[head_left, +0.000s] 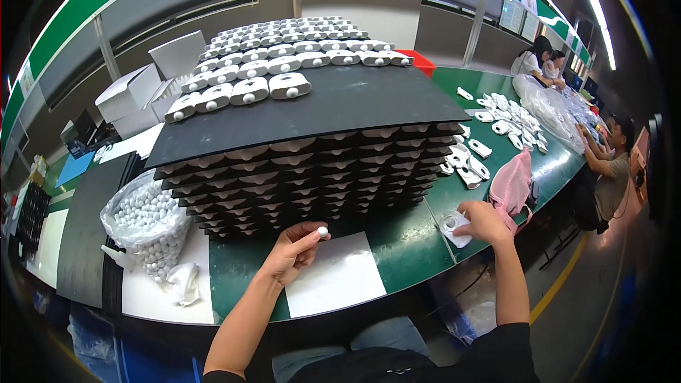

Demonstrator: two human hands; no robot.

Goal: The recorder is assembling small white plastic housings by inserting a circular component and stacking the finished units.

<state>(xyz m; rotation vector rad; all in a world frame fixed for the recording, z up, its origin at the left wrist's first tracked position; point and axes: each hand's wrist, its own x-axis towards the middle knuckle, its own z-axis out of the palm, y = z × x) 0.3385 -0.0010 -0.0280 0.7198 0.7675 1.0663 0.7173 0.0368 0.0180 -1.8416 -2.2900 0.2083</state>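
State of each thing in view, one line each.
Left hand: pinching a white ball
Right hand: fingers at a holed white part, grip unclear
Clear plastic bag: open-topped, well filled with white balls
Top black board: partly covered with rows of white parts, front bare
Loose white parts: scattered, some overlapping
White sheet: flat
Pink bag: open or shut unclear

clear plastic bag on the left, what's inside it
Many small white balls show at the open top and through the side of the clear plastic bag. The outer balls cover the middle of the pile, so anything deeper can't be seen.
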